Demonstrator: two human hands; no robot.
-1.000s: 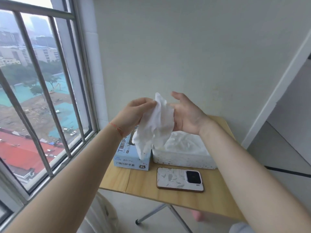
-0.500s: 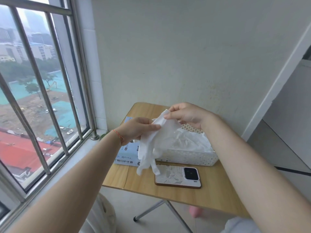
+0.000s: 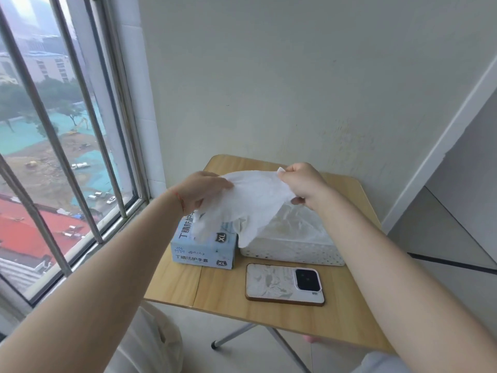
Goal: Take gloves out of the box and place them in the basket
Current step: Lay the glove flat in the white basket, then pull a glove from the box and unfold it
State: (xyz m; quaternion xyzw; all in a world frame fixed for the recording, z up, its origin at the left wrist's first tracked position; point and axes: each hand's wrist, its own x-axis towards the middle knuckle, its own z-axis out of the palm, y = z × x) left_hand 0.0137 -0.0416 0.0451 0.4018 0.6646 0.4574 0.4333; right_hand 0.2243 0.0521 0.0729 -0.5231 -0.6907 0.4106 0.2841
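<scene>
Both hands held one white glove [image 3: 252,195] stretched between them above the far half of the small wooden table [image 3: 347,316]. The left hand [image 3: 200,188] gripped the glove's left edge, its fingers curled round the thin film, while the right hand [image 3: 301,181] pinched the opposite edge between thumb and bent fingers, so neither hand was free or spread wide. Held that way the glove hung as a slack sheet, probably so that it could be laid flat rather than dropped in a crumpled ball. Its loose fingers drooped below the left hand, across the top of the blue glove box [image 3: 204,249], which stood directly beneath that hand. Just below the right hand sat the white perforated basket [image 3: 295,253], side by side with the box and apparently touching it, with a heap of pale gloves already lying inside; that neighbouring position kept the carry from box to basket short. The glove's lower right corner hung over the basket's near left rim, though whether it touched could not be told. By that reading the glove was clear of the box and about to be lowered into the basket. Nearer the person than both hands, a phone [image 3: 285,284] lay face down on the table
</scene>
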